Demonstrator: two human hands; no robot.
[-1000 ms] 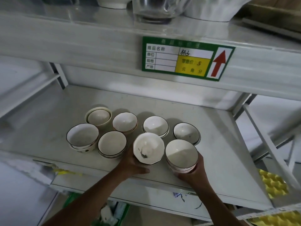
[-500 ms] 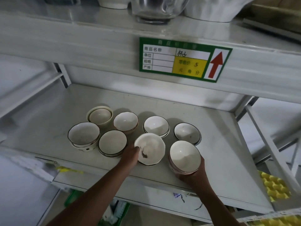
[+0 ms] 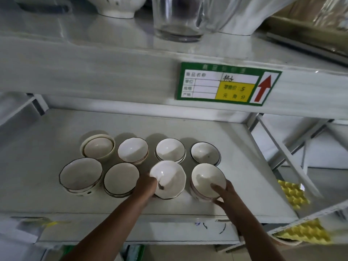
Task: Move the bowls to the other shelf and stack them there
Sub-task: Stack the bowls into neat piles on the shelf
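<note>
Several white bowls stand in two rows on a white shelf (image 3: pixel 243 178). My left hand (image 3: pixel 146 187) grips the near-left rim of a scalloped white bowl (image 3: pixel 170 178) in the front row; the bowl is tilted and has a dark smudge inside. My right hand (image 3: pixel 225 193) holds the near side of the white bowl with a reddish rim (image 3: pixel 207 178) at the front right, thumb on its rim. In the back row stand a beige-rimmed bowl (image 3: pixel 98 148), a brown-rimmed bowl (image 3: pixel 132 150), a plain white bowl (image 3: pixel 170 149) and a dark-rimmed bowl (image 3: pixel 205 152).
At the front left sit a large dark-rimmed bowl (image 3: pixel 81 175) and another dark-rimmed bowl (image 3: pixel 121 178). The upper shelf (image 3: pixel 94 68) carries a glass jar (image 3: pixel 178 17), a white bowl (image 3: pixel 116 6) and a green price label (image 3: pixel 227 83). Yellow egg trays (image 3: pixel 292 193) lie at the right.
My left hand has shifted from under the scalloped bowl to its near-left rim, and the bowl is tilted. My right hand's thumb is now on the right bowl's rim. The view rose slightly.
</note>
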